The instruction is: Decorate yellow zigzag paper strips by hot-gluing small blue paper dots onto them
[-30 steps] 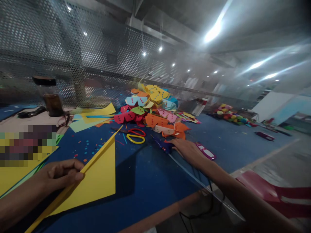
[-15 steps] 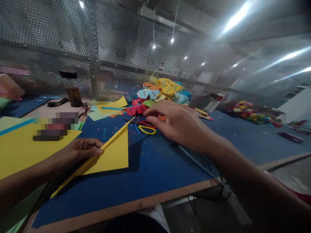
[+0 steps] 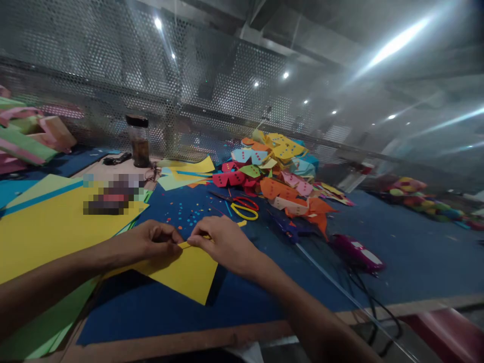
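Note:
A folded sheet of yellow paper (image 3: 189, 275) is held between my two hands over the blue table top. My left hand (image 3: 161, 242) pinches its folded upper edge. Close beside it, my right hand (image 3: 217, 242) grips the same edge with thumb and fingers closed. The lower flap hangs toward me, and part of the sheet is hidden behind my left hand and forearm. Just beyond my right hand lie scissors (image 3: 244, 207) with red and yellow handles.
A heap of cut, dotted paper shapes (image 3: 280, 151) rises at the back. To the right lie a glue gun (image 3: 289, 229) with a clear stick and a purple device (image 3: 357, 252) with cables. A lidded jar (image 3: 139, 143) stands at back left, beyond stacked yellow sheets (image 3: 45, 232).
My right hand has come down from near the paper heap to the yellow sheet and taken hold of its folded edge. The view has shifted left, revealing the glue gun and purple device.

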